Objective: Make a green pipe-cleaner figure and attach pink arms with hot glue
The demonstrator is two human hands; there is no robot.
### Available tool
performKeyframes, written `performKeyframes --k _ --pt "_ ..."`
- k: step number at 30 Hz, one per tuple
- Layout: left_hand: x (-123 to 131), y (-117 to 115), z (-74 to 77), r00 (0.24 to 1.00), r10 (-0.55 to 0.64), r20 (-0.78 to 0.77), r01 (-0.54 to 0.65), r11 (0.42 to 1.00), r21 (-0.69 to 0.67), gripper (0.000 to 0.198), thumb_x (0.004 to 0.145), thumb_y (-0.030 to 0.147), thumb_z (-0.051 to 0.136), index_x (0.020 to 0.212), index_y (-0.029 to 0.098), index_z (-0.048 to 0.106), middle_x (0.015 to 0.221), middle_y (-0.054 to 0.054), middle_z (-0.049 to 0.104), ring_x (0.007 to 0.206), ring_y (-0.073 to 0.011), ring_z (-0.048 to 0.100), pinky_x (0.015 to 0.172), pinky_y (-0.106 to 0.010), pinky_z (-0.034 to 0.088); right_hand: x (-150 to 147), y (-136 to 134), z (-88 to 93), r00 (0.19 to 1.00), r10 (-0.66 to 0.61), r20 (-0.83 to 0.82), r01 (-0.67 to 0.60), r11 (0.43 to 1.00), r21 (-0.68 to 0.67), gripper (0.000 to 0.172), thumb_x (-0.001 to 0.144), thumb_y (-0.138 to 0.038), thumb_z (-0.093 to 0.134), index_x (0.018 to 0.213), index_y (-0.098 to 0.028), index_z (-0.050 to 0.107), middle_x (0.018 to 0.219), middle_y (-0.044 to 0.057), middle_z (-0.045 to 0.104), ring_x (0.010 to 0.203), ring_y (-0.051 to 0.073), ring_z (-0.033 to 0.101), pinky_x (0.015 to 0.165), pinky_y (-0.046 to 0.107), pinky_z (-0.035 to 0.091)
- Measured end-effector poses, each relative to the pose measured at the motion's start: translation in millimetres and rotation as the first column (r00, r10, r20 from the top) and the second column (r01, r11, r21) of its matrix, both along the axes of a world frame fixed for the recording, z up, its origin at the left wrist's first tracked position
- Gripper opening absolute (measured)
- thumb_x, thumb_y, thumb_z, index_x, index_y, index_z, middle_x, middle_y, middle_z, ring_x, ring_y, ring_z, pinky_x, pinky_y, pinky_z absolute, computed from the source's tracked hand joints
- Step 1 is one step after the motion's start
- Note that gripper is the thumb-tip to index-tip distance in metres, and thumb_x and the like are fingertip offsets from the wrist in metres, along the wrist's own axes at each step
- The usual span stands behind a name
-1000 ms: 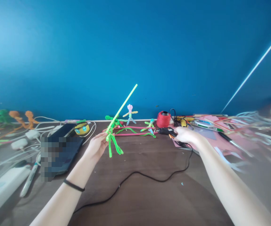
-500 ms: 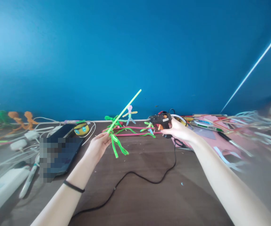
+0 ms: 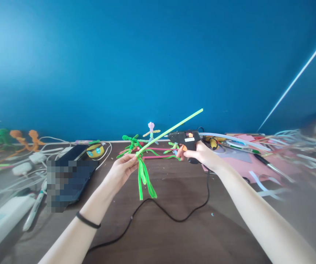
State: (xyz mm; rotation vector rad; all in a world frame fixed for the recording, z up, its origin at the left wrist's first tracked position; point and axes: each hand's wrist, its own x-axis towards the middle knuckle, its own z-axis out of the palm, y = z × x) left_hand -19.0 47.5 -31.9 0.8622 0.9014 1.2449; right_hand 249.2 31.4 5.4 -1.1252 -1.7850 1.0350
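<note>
In the head view, compared with a second ago, the straw [image 3: 171, 131] is leaning lower and reaching farther right, the green stems [image 3: 140, 183] are hanging nearer the middle, and the glue gun [image 3: 184, 138] is being raised. The left hand [image 3: 122, 170], left of centre, is pinching the straw's lower end between its fingertips, with the stems dangling just below. The right hand [image 3: 206, 156], right of centre, is gripping the gun's handle, a finger curling at the orange trigger. The nozzle is pointing left toward the straw; whether they are touching, I cannot tell. A glue stick [image 3: 235, 138] is jutting rightward from the gun's back, and a black cord [image 3: 180, 221] is winding across the lower middle. Behind the hands, a green figure [image 3: 131, 143] and a pink-headed figure [image 3: 151, 127] are showing near the centre. Pink paper [image 3: 273, 157] is lying at middle right.
</note>
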Motion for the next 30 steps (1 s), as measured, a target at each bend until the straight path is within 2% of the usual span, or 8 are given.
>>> performKeyframes --k 6,14,17,25,30 --pt "5.8 -5.1 3.3 0.999 -0.045 0.013 0.045 0.999 0.006 0.006 0.065 0.004 0.064 0.063 0.01 0.064 0.063 -0.004 0.065 0.063 -0.0112 0.062 0.064 -0.018 0.048 -6.3 -3.5 1.9 0.992 0.073 -0.101 -0.075 0.997 -0.017 0.019 0.068 -0.013 0.053 0.086 -0.014 0.056 0.082 0.006 0.065 0.066 0.016 0.059 0.067 0.032 0.044" --pt "12.9 -12.8 9.9 0.995 -0.098 0.01 0.098 0.995 -0.01 0.007 0.06 0.006 0.068 0.062 0.011 0.063 0.059 -0.003 0.064 0.054 -0.0095 0.058 0.057 -0.018 0.046 -12.4 -10.0 4.1 0.985 0.168 -0.037 -0.168 0.986 -0.014 0.009 0.075 -0.024 0.055 0.08 -0.015 0.055 0.076 0.004 0.064 0.067 0.014 0.057 0.067 0.03 0.043" --pt "14.8 -14.9 12.7 0.994 -0.105 -0.009 0.105 0.994 -0.013 0.007 0.059 0.008 0.069 0.061 0.011 0.063 0.059 -0.002 0.065 0.05 -0.0083 0.055 0.055 -0.018 0.045 -15.7 -12.1 3.4 0.979 0.197 -0.043 -0.198 0.98 -0.022 0.012 0.076 -0.027 0.057 0.076 -0.015 0.054 0.07 0.002 0.062 0.065 0.014 0.057 0.066 0.029 0.043" --pt "21.0 -19.5 22.1 0.992 -0.108 -0.058 0.106 0.993 -0.047 0.011 0.057 0.013 0.072 0.061 0.013 0.062 0.063 -0.005 0.067 0.057 -0.0117 0.059 0.054 -0.017 0.043 -24.0 -13.3 0.3 0.975 0.22 0.033 -0.217 0.973 -0.085 0.015 0.074 -0.03 0.058 0.071 -0.016 0.055 0.066 0.001 0.062 0.064 0.014 0.057 0.067 0.029 0.044" --pt "24.4 -24.5 23.2 0.991 -0.133 -0.027 0.132 0.991 -0.027 0.015 0.055 0.013 0.074 0.059 0.014 0.06 0.056 0.001 0.062 0.048 -0.0068 0.052 0.051 -0.016 0.041 -28.8 -12.1 -6.7 0.962 0.274 -0.018 -0.274 0.953 -0.133 0.018 0.074 -0.033 0.058 0.068 -0.016 0.054 0.062 0.001 0.06 0.056 0.012 0.054 0.06 0.027 0.044"
